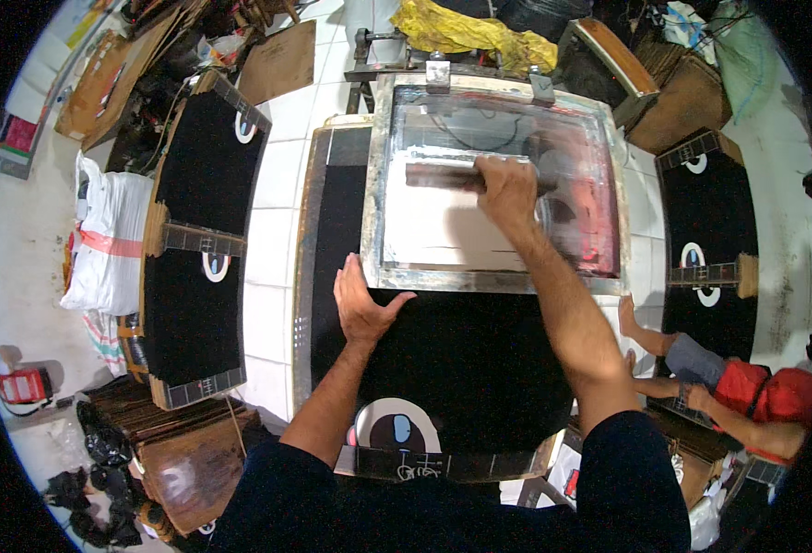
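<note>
My right hand is wrapped round the handle of a squeegee, which lies across the mesh of a screen-printing frame. White ink covers the mesh on the near side of the squeegee; red and grey stains show at the right. My left hand is at the frame's near left corner, thumb and fingers spread, holding nothing. Under the frame lies black fabric on a long board, with a printed white, grey and blue eye at its near end. Part of the fabric is hidden by the frame.
Two metal clamps grip the frame's far edge. Boards with black printed fabric stand at left and right. Another person in red is at the lower right. Yellow plastic lies behind; stacked cardboard at the lower left.
</note>
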A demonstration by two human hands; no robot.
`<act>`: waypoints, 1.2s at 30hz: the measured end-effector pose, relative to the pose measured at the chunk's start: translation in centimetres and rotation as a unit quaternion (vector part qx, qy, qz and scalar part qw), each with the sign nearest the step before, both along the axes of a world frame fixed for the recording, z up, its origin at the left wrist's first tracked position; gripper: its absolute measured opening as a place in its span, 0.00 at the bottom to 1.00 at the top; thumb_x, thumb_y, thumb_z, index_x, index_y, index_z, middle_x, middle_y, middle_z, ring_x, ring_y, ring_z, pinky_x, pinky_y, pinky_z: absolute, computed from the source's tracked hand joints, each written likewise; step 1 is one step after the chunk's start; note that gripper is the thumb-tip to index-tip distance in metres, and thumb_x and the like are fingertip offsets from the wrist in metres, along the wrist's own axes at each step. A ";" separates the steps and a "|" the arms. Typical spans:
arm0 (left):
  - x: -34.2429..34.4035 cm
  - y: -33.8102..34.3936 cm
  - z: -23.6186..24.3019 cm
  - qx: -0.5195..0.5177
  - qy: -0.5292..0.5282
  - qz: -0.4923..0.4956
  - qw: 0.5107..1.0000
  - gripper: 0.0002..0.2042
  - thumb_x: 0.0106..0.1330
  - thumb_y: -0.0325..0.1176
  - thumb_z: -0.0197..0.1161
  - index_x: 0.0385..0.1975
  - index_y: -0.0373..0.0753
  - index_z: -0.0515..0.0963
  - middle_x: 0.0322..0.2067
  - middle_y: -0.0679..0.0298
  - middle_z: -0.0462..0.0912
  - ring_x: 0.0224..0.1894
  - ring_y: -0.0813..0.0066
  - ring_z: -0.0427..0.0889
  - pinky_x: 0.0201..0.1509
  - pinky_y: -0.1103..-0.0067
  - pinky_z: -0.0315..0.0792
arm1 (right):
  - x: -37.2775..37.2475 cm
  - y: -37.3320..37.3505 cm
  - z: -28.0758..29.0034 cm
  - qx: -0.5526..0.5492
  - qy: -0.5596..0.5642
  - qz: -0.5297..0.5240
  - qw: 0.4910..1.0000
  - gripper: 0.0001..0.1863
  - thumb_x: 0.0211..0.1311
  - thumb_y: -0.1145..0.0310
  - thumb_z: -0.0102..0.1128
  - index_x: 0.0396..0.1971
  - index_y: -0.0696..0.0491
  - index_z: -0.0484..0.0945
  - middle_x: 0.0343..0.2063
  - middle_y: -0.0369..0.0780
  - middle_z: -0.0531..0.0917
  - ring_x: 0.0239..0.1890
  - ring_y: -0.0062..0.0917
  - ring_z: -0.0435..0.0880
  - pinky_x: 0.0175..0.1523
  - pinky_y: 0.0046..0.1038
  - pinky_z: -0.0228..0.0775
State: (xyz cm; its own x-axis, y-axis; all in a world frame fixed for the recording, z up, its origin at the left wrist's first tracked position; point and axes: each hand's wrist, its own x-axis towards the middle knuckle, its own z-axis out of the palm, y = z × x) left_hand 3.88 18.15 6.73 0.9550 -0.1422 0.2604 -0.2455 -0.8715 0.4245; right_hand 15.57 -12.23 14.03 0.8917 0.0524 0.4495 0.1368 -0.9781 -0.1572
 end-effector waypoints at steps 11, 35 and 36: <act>-0.1 -0.4 0.2 0.030 0.020 -0.006 0.999 0.59 0.51 0.61 0.80 0.72 0.25 0.55 0.69 0.38 0.63 0.73 0.45 0.63 0.77 0.50 0.56 | 5.3 1.3 -2.0 -0.046 0.047 0.056 0.996 0.19 0.55 0.59 0.74 0.47 0.42 0.83 0.41 0.31 0.85 0.51 0.31 0.82 0.55 0.43 0.70; -0.3 -0.2 -0.8 0.033 -0.003 -0.007 0.999 0.61 0.50 0.60 0.81 0.75 0.28 0.51 0.72 0.43 0.61 0.73 0.42 0.61 0.75 0.53 0.57 | -1.5 0.4 -1.2 0.000 -0.069 0.032 0.997 0.03 0.59 0.69 0.60 0.31 0.45 0.83 0.31 0.35 0.84 0.41 0.31 0.82 0.48 0.40 0.69; -0.3 -0.2 -0.9 0.039 -0.001 -0.003 0.999 0.61 0.50 0.60 0.81 0.75 0.27 0.52 0.71 0.43 0.61 0.73 0.42 0.61 0.75 0.53 0.57 | 0.1 -0.4 -1.3 -0.008 -0.057 0.016 0.998 0.03 0.58 0.70 0.62 0.32 0.46 0.82 0.31 0.35 0.83 0.40 0.31 0.82 0.47 0.39 0.69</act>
